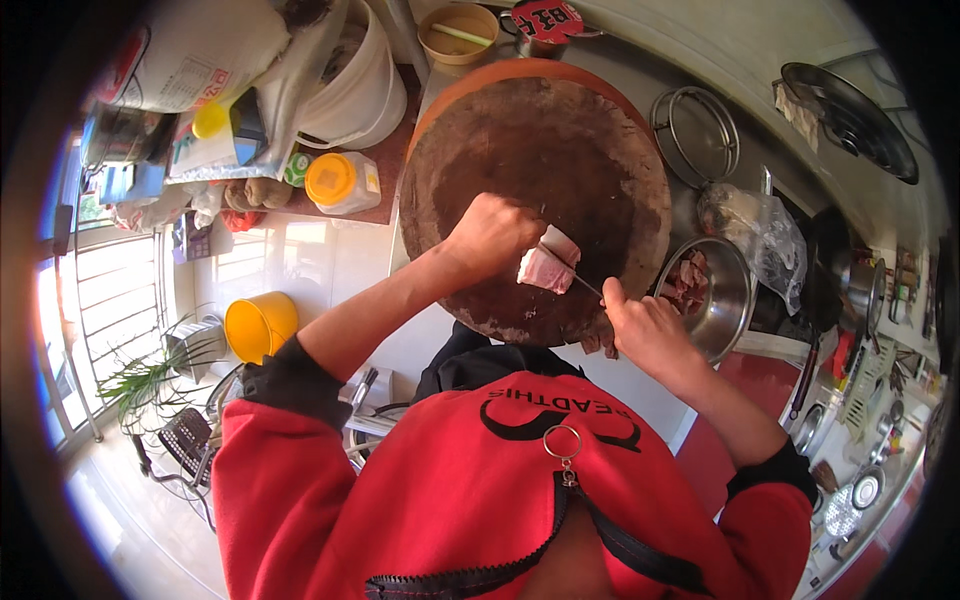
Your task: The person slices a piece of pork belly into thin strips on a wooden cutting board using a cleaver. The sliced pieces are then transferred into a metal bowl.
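Observation:
A thick piece of fatty raw pork [545, 271] sits on a round wooden chopping block [510, 142]. The thin blade of a knife [586, 283] stands in the pork, with meat on both sides of it. My right hand [649, 330] is closed round the knife's handle at the block's right edge, and its grip hides most of the handle. At the pork's left end is my left hand [499, 231], curled over it close to the blade's far end; its fingertips are hidden.
Right of the block stands a steel bowl [724, 307] with cut meat [690, 281]. Beyond it are a metal ring stand [697, 135] and a plastic bag [772, 240]. A yellow-lidded jar [334, 180] and white bucket [360, 97] stand left. Meat scraps [598, 345] hang at the block's near edge.

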{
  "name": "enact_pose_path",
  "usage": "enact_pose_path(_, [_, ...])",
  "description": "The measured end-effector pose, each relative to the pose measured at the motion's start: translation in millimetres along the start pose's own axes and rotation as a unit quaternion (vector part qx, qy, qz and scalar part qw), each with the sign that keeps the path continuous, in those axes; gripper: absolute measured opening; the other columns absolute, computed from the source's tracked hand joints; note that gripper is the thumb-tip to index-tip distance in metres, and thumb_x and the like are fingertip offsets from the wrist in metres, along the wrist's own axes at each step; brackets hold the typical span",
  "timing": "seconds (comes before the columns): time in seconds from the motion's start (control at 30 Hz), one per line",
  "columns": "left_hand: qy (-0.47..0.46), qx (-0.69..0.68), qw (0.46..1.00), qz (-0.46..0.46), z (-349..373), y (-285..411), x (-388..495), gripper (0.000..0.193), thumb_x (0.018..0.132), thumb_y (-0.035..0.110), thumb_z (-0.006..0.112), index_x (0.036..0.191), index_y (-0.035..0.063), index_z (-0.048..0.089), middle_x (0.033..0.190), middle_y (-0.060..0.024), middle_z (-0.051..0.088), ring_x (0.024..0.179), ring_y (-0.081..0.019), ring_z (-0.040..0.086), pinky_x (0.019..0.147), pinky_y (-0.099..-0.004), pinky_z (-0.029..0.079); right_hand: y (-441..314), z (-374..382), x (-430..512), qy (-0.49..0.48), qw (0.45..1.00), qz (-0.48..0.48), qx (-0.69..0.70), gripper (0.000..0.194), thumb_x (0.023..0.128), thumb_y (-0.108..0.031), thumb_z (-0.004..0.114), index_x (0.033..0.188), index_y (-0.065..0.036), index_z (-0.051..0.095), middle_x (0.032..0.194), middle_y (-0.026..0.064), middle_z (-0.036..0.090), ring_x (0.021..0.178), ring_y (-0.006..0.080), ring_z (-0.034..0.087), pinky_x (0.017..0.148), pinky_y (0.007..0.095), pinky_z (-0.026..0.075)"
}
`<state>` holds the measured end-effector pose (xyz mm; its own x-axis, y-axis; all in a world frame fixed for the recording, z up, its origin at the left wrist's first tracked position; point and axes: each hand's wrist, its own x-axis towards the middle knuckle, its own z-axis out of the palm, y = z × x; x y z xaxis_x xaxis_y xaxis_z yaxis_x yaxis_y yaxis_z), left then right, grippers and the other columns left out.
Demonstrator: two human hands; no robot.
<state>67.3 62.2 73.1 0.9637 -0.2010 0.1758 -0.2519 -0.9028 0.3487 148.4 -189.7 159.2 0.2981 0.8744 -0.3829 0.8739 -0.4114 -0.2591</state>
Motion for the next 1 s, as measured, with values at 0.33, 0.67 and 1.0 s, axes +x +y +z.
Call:
enact_pose_path(0.33, [0.064, -0.076, 0.995, -0.023, 12, -12, -4, 0.015, 0.059, 0.019, 0.066, 0.068, 0.0113, 0.057, 0.069, -0.0030, 0.057, 0.068, -0.0234, 0.061, 0.056, -0.0368, 0.051, -11, -24, 21, -0.071, 0.997, -0.010, -0.024, 0.017, 0.081, 0.002, 0.057, 0.094, 0.001, 0.046, 0.058, 0.0153, 0.063, 0.057, 0.0314, 0.068, 0.048, 0.0399, 0.055])
enact_pose_path(0.67, [0.047, -0.037, 0.997, -0.044, 8, -9, -3, 0.007, 0.067, 0.016, 0.064, 0.068, 0.0135, 0.057, 0.069, -0.0015, 0.056, 0.068, -0.0197, 0.059, 0.059, -0.0321, 0.051, -5, -8, 28, -0.039, 0.999, -0.020, -0.014, 0.014, 0.080, 0.000, 0.055, 0.089, -0.002, 0.045, 0.060, 0.0144, 0.062, 0.052, 0.0303, 0.066, 0.046, 0.0407, 0.053])
enact_pose_path(1.0, [-0.007, 0.051, 0.998, -0.027, -1, 7, 2, 0.010, 0.065, 0.017, 0.063, 0.067, 0.0120, 0.055, 0.071, -0.0016, 0.053, 0.069, -0.0183, 0.056, 0.058, -0.0317, 0.050, 12, 18, 16, 0.002, 0.998, -0.053, -0.035, 0.014, 0.081, -0.004, 0.056, 0.088, -0.005, 0.044, 0.063, 0.0120, 0.059, 0.052, 0.0284, 0.065, 0.046, 0.0396, 0.053])
